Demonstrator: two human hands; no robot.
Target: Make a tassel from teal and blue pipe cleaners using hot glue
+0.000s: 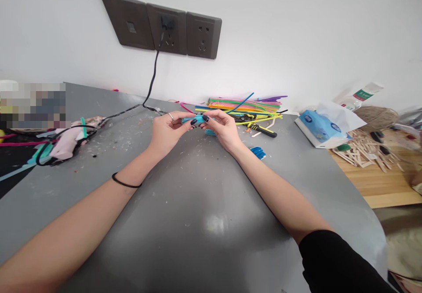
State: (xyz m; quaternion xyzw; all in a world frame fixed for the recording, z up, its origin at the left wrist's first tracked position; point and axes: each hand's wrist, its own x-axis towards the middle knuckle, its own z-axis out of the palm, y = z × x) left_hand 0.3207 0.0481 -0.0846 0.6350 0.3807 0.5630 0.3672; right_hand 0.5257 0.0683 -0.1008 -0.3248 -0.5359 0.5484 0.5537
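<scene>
A light-blue fuzzy piece (198,119) is pinched between my two hands above the grey table (184,222). My left hand (168,132) grips its left end with thumb and fingers. The right end is held by my right hand (222,128), dark-nailed thumb against it. Another light-blue piece (210,132) lies just beneath my right hand's fingers. A darker blue bundle (257,153) rests on the table right of my right wrist. Behind my hands lies a pile of multicoloured pipe cleaners (244,104).
Yellow-and-black handled pliers (263,130) lie beside the pile. A pink glue gun (66,143) with black cord is at left. At right are a tissue pack (319,128), wooden sticks (359,154) and twine (379,117). A black cable (152,79) hangs from the wall socket.
</scene>
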